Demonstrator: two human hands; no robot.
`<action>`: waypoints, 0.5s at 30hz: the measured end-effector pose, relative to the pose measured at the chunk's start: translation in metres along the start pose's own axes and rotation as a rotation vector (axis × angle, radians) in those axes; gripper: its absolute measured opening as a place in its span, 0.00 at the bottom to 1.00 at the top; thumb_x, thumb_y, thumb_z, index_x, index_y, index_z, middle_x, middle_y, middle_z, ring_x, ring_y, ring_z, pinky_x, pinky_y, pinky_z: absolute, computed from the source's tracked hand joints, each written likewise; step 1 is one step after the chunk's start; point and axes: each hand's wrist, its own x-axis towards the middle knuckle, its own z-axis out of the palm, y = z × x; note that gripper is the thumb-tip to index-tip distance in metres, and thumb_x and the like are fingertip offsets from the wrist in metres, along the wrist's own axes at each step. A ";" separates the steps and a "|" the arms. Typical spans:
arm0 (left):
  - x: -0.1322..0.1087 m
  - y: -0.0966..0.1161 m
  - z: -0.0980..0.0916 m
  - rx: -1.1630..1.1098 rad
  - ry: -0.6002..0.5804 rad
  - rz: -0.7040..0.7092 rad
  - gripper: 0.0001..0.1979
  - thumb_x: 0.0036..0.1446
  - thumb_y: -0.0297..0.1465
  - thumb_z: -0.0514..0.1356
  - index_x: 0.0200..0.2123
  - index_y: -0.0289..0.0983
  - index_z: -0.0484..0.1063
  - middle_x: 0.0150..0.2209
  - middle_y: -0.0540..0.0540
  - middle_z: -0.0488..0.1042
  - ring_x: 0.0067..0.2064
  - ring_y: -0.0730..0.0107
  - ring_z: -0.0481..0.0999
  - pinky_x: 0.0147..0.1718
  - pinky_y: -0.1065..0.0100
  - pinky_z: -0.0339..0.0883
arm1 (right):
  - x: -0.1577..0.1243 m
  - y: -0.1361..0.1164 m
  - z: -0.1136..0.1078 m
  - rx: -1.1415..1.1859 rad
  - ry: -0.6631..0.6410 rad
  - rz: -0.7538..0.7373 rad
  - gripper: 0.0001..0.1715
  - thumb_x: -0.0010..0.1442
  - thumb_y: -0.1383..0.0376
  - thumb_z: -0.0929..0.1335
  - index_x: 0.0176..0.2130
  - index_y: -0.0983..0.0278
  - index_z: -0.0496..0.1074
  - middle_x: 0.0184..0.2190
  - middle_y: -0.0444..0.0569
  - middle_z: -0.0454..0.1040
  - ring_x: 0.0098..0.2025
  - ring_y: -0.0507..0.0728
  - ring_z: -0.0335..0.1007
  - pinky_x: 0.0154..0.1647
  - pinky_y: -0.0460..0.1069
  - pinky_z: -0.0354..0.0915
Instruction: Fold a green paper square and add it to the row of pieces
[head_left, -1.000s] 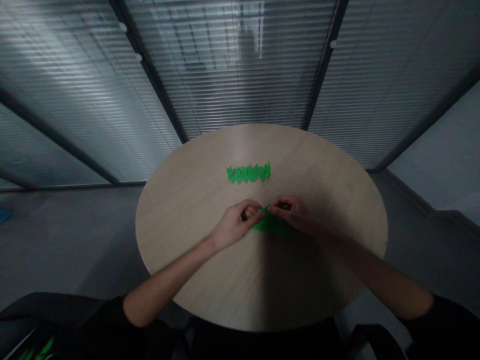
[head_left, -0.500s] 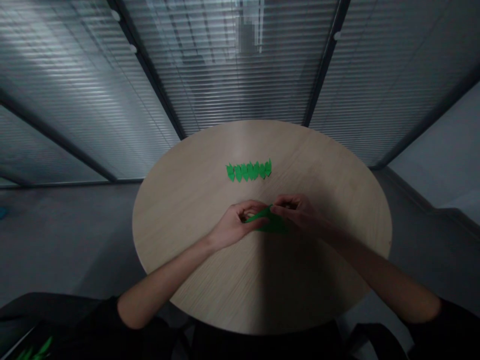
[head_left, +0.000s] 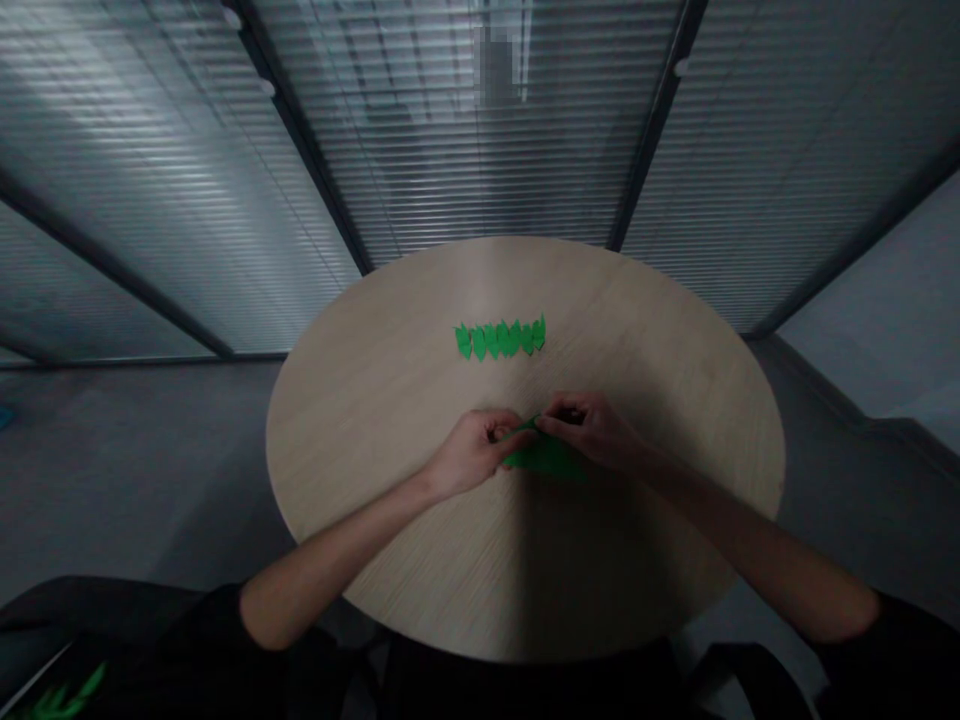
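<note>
My left hand and my right hand meet near the middle of the round wooden table. Between their fingertips they pinch a piece of green paper, partly folded, with a narrow tip rising at its upper end. Part of the paper is hidden behind my fingers, and its lower part lies close to the tabletop. Farther off, a row of several small folded green paper pieces lies side by side, untouched by either hand.
Slatted glass partitions with dark frames stand beyond the table, and a grey floor surrounds it. At the lower left, a dark object holds some green paper pieces. Another dark shape sits at the lower right.
The green paper has changed shape slightly between my fingers, now narrowing to a thinner tip. My hands have stayed close together, and the camera view has shifted slightly.
</note>
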 end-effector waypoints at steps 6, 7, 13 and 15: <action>-0.001 0.000 -0.004 0.283 0.028 0.059 0.22 0.68 0.42 0.57 0.24 0.35 0.70 0.21 0.52 0.68 0.24 0.74 0.64 0.24 0.71 0.54 | 0.001 0.010 0.004 -0.229 0.052 -0.081 0.10 0.60 0.62 0.69 0.30 0.65 0.76 0.28 0.47 0.75 0.30 0.54 0.69 0.31 0.48 0.61; -0.002 0.000 -0.005 0.328 0.033 0.061 0.23 0.69 0.42 0.56 0.23 0.36 0.70 0.21 0.51 0.69 0.24 0.74 0.64 0.24 0.70 0.53 | 0.001 0.012 0.005 -0.255 0.064 -0.098 0.10 0.60 0.63 0.69 0.29 0.65 0.76 0.28 0.47 0.75 0.30 0.54 0.69 0.31 0.48 0.61; -0.002 -0.004 -0.009 0.550 0.084 0.096 0.26 0.69 0.42 0.55 0.19 0.37 0.65 0.18 0.51 0.63 0.21 0.74 0.59 0.25 0.67 0.47 | 0.002 0.015 0.003 -0.349 0.080 -0.126 0.09 0.61 0.64 0.70 0.30 0.65 0.75 0.28 0.47 0.76 0.31 0.54 0.69 0.33 0.49 0.61; -0.002 -0.006 -0.010 0.615 0.094 0.095 0.27 0.69 0.43 0.55 0.19 0.37 0.65 0.18 0.51 0.61 0.21 0.73 0.57 0.25 0.65 0.45 | 0.002 0.015 0.003 -0.370 0.073 -0.135 0.09 0.62 0.64 0.70 0.30 0.64 0.75 0.28 0.47 0.75 0.30 0.54 0.69 0.33 0.49 0.60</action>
